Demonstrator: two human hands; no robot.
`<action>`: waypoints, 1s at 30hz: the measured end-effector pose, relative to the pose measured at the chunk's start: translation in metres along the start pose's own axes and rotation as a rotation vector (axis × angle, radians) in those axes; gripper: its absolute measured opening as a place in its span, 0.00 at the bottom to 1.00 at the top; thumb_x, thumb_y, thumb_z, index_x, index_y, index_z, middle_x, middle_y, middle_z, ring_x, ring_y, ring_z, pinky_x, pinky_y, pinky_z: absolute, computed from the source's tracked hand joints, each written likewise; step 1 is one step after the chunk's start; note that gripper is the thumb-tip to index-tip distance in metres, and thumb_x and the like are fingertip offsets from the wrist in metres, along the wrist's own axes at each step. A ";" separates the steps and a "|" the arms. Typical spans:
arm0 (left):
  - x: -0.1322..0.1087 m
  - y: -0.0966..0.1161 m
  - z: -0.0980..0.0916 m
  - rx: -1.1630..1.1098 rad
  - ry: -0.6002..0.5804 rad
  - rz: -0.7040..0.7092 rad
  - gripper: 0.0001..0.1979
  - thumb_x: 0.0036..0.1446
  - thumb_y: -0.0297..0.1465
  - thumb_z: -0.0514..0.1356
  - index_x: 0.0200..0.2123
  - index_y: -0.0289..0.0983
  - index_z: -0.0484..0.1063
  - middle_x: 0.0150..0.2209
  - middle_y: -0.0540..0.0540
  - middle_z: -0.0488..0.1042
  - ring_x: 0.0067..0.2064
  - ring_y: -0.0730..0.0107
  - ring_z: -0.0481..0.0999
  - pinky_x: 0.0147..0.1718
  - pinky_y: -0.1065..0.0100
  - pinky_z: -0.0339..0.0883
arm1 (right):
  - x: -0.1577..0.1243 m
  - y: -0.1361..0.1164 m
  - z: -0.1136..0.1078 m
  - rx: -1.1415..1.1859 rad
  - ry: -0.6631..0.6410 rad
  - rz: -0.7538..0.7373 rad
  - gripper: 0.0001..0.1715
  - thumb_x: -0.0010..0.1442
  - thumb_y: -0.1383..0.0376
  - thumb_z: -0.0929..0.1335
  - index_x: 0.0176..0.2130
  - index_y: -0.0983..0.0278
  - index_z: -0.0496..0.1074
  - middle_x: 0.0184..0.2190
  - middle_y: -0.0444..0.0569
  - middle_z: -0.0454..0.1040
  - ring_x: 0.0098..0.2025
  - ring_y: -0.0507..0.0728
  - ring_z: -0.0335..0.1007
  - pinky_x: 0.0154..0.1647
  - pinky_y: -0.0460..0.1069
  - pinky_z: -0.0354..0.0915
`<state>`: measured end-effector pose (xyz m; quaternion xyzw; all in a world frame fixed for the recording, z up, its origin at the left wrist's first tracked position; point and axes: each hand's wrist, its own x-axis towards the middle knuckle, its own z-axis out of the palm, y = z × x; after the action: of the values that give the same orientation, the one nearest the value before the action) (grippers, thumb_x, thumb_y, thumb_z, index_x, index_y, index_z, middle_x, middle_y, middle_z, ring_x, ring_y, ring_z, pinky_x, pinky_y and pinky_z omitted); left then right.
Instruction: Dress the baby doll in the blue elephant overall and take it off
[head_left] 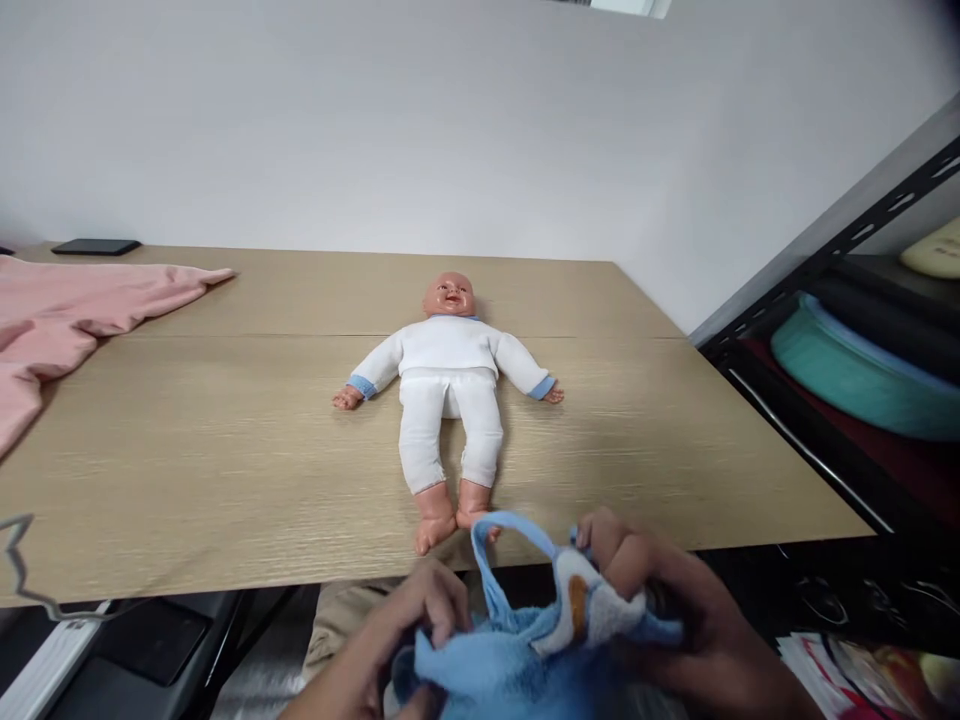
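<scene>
Low in the head view, a small blue terry garment (495, 665) with a looped strap and a white-and-orange patch is stretched between my two hands, above my lap. My left hand (431, 620) is closed on its left edge. My right hand (652, 590) pinches the other side near the patch, with some fingers hidden behind the cloth. Just beyond the strap, a baby doll (450, 390) lies on its back on the wooden table (225, 450), feet toward me and arms spread. It wears a white top with blue cuffs and white trousers.
Pink cloth (90, 310) is spread over the table's left side, with a dark flat device (96, 246) behind it. A black shelf rack with a teal item (862, 370) stands at right. Papers (832, 670) lie at lower right; a grey cable (30, 570) hangs at left.
</scene>
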<state>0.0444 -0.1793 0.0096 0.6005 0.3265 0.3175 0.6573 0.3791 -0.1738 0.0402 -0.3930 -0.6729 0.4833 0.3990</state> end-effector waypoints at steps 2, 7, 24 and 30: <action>-0.001 0.018 -0.011 0.021 0.073 0.049 0.14 0.74 0.50 0.62 0.46 0.47 0.69 0.47 0.45 0.73 0.50 0.57 0.75 0.51 0.60 0.70 | 0.018 -0.009 -0.004 -0.011 -0.014 -0.067 0.12 0.63 0.56 0.78 0.43 0.56 0.78 0.37 0.50 0.75 0.43 0.64 0.75 0.48 0.58 0.75; 0.010 0.044 -0.042 0.265 0.226 0.073 0.09 0.79 0.44 0.57 0.50 0.46 0.66 0.47 0.46 0.72 0.50 0.59 0.74 0.50 0.62 0.70 | 0.055 -0.037 -0.006 -0.192 -0.110 -0.177 0.17 0.65 0.59 0.79 0.52 0.55 0.79 0.45 0.50 0.77 0.50 0.63 0.76 0.61 0.59 0.72; 0.127 0.126 -0.101 0.615 0.109 0.339 0.17 0.71 0.47 0.69 0.43 0.38 0.77 0.36 0.51 0.74 0.37 0.69 0.73 0.36 0.70 0.69 | 0.157 -0.069 -0.043 -0.719 -0.246 -0.204 0.29 0.75 0.64 0.70 0.71 0.57 0.69 0.61 0.54 0.79 0.58 0.62 0.78 0.59 0.56 0.73; 0.146 0.117 -0.106 0.393 0.055 0.329 0.20 0.72 0.49 0.67 0.46 0.38 0.73 0.38 0.50 0.73 0.37 0.70 0.73 0.35 0.72 0.70 | 0.169 -0.058 -0.049 -0.461 -0.445 -0.323 0.29 0.69 0.54 0.76 0.63 0.61 0.73 0.64 0.57 0.74 0.68 0.66 0.69 0.71 0.59 0.66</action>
<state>0.0407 0.0092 0.1119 0.7527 0.2977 0.3670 0.4585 0.3528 -0.0159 0.1335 -0.2464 -0.8881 0.3232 0.2146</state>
